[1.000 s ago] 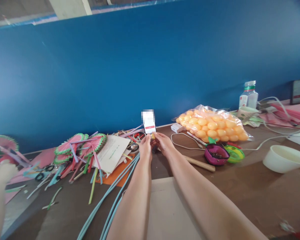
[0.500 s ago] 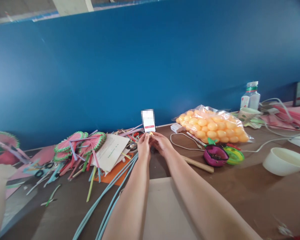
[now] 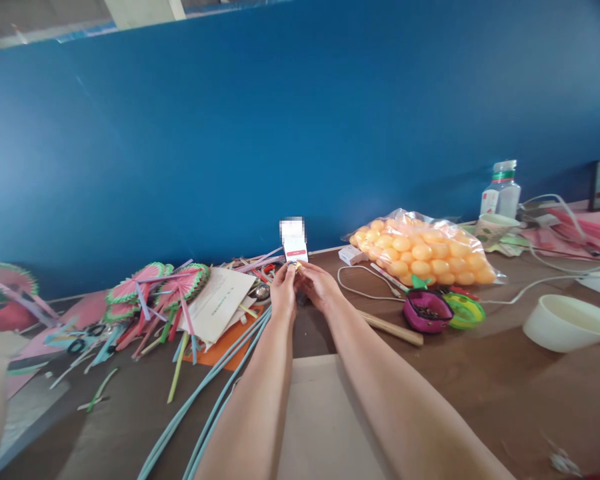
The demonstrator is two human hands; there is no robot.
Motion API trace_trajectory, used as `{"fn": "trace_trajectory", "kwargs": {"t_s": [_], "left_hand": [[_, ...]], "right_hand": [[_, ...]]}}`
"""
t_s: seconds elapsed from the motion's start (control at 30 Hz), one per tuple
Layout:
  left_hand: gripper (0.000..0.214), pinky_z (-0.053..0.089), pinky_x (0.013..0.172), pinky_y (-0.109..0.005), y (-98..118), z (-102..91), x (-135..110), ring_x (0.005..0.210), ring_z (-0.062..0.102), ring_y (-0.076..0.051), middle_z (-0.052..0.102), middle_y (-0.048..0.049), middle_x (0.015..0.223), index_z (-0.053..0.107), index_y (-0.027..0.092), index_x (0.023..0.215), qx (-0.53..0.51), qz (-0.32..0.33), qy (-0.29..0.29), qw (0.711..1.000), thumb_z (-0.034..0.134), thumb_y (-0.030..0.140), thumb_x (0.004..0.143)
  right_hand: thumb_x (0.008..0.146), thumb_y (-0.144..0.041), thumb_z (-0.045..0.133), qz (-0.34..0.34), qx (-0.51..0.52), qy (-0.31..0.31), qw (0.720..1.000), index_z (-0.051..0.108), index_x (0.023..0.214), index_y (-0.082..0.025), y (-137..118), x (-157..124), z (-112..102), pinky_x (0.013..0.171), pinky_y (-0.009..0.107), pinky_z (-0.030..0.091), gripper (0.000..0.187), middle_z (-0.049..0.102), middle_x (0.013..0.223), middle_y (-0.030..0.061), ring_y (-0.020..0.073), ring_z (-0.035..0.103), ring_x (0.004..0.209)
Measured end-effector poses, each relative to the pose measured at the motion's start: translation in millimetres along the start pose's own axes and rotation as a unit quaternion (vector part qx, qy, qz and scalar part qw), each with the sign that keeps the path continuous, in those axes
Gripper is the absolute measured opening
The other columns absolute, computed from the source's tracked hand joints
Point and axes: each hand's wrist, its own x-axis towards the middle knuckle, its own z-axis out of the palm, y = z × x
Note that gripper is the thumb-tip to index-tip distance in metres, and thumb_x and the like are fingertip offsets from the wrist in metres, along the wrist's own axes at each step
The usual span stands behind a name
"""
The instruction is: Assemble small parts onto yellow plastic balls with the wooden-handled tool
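Observation:
My left hand (image 3: 283,291) and my right hand (image 3: 319,285) meet at the middle of the table, fingertips close together. Between them shows a small yellowish piece (image 3: 297,265), too small to name, pinched by both hands. Just behind the fingers a phone (image 3: 295,248) stands upright against the blue wall, its screen lit. A beige board (image 3: 315,400) lies beneath my forearms. To the left of my left hand are a silvery round object (image 3: 262,292) and a sheet of printed paper (image 3: 220,300).
At left lie pink-green paper fans (image 3: 183,290) and light-blue tubes (image 3: 200,407). On the right are a bag of orange balls (image 3: 420,253), a wooden stick (image 3: 394,329), a purple container (image 3: 427,319), a white bowl (image 3: 555,330), a bottle (image 3: 500,193) and a white cable (image 3: 365,290).
The view has shifted slightly, so everything sits a little further left. Both hands stay together around the small yellowish piece, with only slight finger movement.

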Motion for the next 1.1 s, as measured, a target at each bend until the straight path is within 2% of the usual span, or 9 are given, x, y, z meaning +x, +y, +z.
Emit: {"fn": "trace_trajectory", "kwargs": {"t_s": [0.17,0.5,0.7,1.1], "left_hand": [[0.039,0.051,0.089,-0.040,1.1,0.9,-0.8,0.093,0.067,-0.023,0.071,-0.0096,0.099,0.070,0.015,0.098,-0.003,0.001,0.000,1.000,0.079,0.034,0.064],[0.039,0.050,0.093,-0.042,0.6,-0.9,0.2,0.103,0.065,-0.025,0.070,-0.0099,0.104,0.070,0.016,0.103,0.008,0.000,-0.001,1.000,0.076,0.032,0.069],[0.036,0.050,0.093,-0.041,1.0,-0.5,-0.4,0.102,0.065,-0.024,0.070,-0.0098,0.105,0.070,0.017,0.102,0.014,0.002,0.001,1.000,0.075,0.031,0.070],[0.032,0.051,0.091,-0.042,-1.1,-1.0,0.2,0.098,0.067,-0.024,0.071,-0.0096,0.100,0.071,0.016,0.100,0.021,-0.003,0.015,1.000,0.073,0.029,0.071]], "right_hand": [[0.060,-0.020,0.076,0.002,0.006,-0.006,1.000,0.075,0.085,-0.020,-0.8,0.5,0.2,0.067,0.026,0.047,0.026,0.074,0.081,0.0017,0.0138,0.063,0.073],[0.059,-0.018,0.075,0.007,-0.002,0.001,1.000,0.075,0.086,-0.020,-3.4,-1.7,2.3,0.070,0.028,0.047,0.027,0.074,0.080,0.0023,0.0157,0.063,0.076],[0.059,-0.019,0.075,0.003,-0.001,-0.005,1.000,0.075,0.087,-0.020,-2.7,-1.5,2.0,0.070,0.028,0.047,0.027,0.074,0.080,0.0026,0.0166,0.064,0.078],[0.062,-0.018,0.071,-0.002,-0.032,0.029,0.999,0.076,0.086,-0.020,-1.6,-3.3,4.4,0.066,0.026,0.047,0.025,0.073,0.079,0.0027,0.0140,0.062,0.073]]}}
